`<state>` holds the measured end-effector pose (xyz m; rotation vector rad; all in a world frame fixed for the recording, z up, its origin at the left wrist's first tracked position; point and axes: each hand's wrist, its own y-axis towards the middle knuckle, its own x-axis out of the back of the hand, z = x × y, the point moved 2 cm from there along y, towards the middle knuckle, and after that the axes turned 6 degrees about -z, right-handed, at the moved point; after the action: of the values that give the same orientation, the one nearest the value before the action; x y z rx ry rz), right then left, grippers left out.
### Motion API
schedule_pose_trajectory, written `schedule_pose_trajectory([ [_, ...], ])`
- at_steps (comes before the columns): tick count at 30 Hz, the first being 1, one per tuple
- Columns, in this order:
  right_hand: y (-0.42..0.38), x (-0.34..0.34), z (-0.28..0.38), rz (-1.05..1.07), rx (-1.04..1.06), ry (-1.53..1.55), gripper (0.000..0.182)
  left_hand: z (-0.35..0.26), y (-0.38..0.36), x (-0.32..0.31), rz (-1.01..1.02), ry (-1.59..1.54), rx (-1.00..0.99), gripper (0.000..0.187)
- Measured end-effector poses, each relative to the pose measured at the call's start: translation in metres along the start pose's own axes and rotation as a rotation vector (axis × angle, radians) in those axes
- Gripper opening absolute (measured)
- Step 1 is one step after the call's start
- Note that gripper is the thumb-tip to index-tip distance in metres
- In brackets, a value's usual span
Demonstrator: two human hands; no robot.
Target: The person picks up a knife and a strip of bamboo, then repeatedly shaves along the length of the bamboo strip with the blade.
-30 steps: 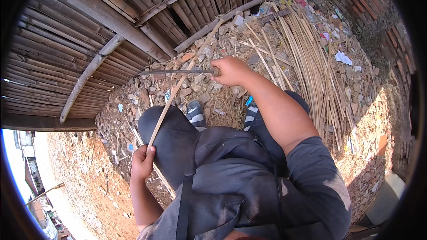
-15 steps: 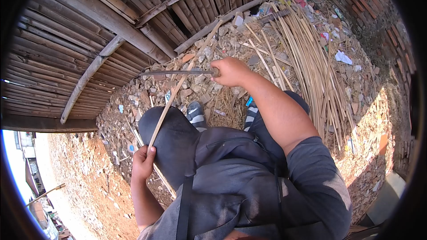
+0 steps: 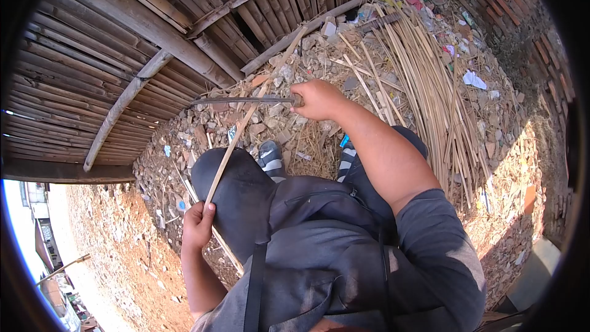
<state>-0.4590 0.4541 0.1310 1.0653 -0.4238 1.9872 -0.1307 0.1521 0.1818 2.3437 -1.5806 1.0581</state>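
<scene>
My left hand [image 3: 197, 224] is closed around the near end of a long bamboo strip [image 3: 227, 152], thumb on top. The strip slants across my left knee and away over the rubble. In my right hand [image 3: 318, 99] is the handle of a machete [image 3: 224, 101], its long dark blade pointing left. The blade crosses the strip beyond my knee, overlapping it in this view. Another pale strip [image 3: 226, 251] lies beside my left thigh, partly hidden by my hand and leg.
A large pile of split bamboo strips [image 3: 430, 86] lies to the right on stony, littered ground. A bamboo slat wall [image 3: 92, 67] stands at the left and front, a brick wall [image 3: 513, 0] at the right. My sandalled feet [image 3: 270, 158] rest on the rubble.
</scene>
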Motion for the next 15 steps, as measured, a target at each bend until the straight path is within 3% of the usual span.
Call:
schedule_pose_trajectory([
  [15,0.000,-0.007,-0.002,-0.042,0.044,0.029,0.038,0.012,0.002,0.002,-0.004,0.028,-0.015,0.040],
])
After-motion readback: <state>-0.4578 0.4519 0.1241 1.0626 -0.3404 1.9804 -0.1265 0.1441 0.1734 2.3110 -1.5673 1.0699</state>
